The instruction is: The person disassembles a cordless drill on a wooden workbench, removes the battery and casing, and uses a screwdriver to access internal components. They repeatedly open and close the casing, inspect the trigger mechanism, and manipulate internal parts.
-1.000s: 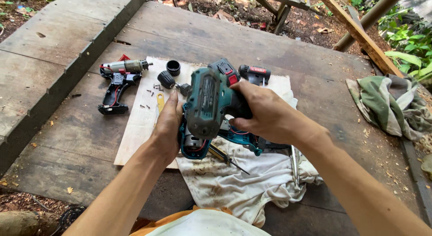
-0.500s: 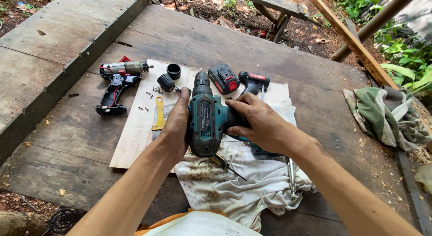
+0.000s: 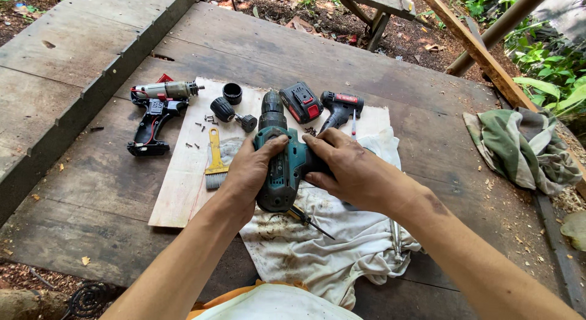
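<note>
Both hands, left hand [image 3: 247, 173] and right hand [image 3: 354, 170], clasp the teal drill [image 3: 282, 167]: rigid, probably hefty; best held by its body.

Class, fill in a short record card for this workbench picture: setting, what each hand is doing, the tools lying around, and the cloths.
Setting: weathered wooden platform outdoors
Left hand: grips the teal cordless drill on its left side
Right hand: grips the same drill from the right
Behind drill: black-and-red battery pack, dismantled drill, yellow brush, loose screws
Cloths: stained white cloth under the hands; green cloth at right
</note>
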